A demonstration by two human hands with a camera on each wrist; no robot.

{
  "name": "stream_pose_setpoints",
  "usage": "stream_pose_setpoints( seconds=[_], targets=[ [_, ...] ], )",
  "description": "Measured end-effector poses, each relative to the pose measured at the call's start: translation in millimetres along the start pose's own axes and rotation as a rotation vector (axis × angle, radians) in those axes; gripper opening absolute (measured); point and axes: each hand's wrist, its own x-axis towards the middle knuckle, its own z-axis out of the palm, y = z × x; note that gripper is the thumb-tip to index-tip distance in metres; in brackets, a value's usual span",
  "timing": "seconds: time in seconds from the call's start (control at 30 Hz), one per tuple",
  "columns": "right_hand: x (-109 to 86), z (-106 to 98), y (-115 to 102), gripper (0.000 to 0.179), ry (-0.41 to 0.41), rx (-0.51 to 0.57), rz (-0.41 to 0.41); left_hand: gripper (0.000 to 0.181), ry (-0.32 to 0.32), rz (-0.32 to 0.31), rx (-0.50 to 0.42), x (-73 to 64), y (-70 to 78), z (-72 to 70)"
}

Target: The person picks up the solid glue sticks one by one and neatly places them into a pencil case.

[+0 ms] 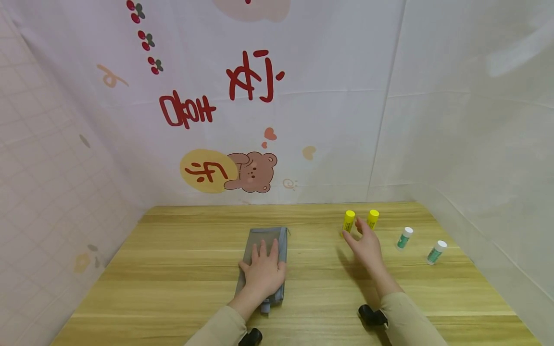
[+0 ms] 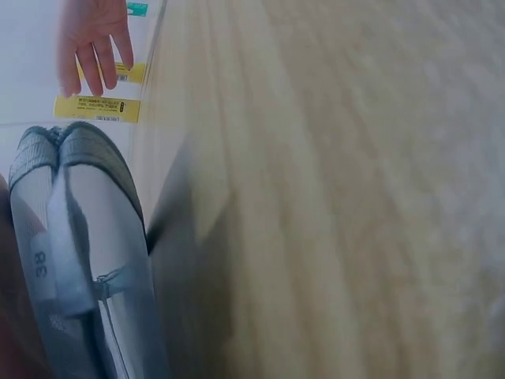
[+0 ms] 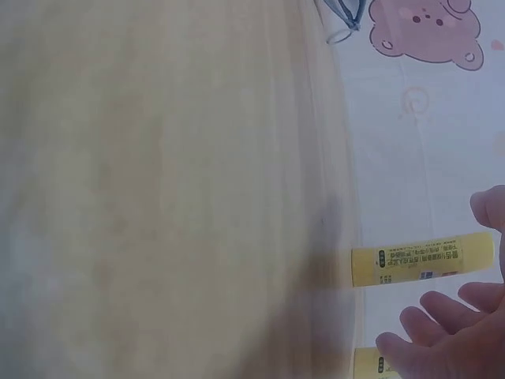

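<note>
Here, a grey pouch [image 1: 263, 235] is partly hidden beneath the left hand [image 1: 263, 271], fingers spread. Farther right, the left yellow glue stick [image 1: 348, 221] is framed between the parted thumb and fingers of the right hand [image 1: 368, 246]; the right yellow glue stick [image 1: 373, 217] is partly covered.

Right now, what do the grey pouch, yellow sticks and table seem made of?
Grey pouch: probably soft, matte fabric; woven texture shows along its edges. Yellow sticks: likely smooth plastic, judging by their even, rigid cylinder shape. Table: wood or wood-look laminate, given the streaked grain; I can't tell which.
</note>
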Motion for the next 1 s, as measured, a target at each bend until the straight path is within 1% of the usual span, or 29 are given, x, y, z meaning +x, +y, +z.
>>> stream_pose_setpoints(
  seconds=[0.17,0.5,0.77,1.0],
  targets=[
    [4.4,1.4,1.7,0.071,0.006,0.055,0.038,0.061,0.006,-0.004,-0.023,0.3,-0.9,-0.2],
    [15.0,9.2,7.6,0.065,0.035,0.194,0.081,0.060,0.046,0.009,-0.054,0.8,0.6,0.4],
    [22.4,16.3,8.3,0.054,0.109,0.206,0.087,0.059,0.046,-0.008,-0.083,0.8,1.5,-0.8],
    [27.2,18.7,6.8,0.044,0.138,0.192,0.106,0.059,0.054,0.001,-0.081,1.6,3.0,-2.6]
  ],
)
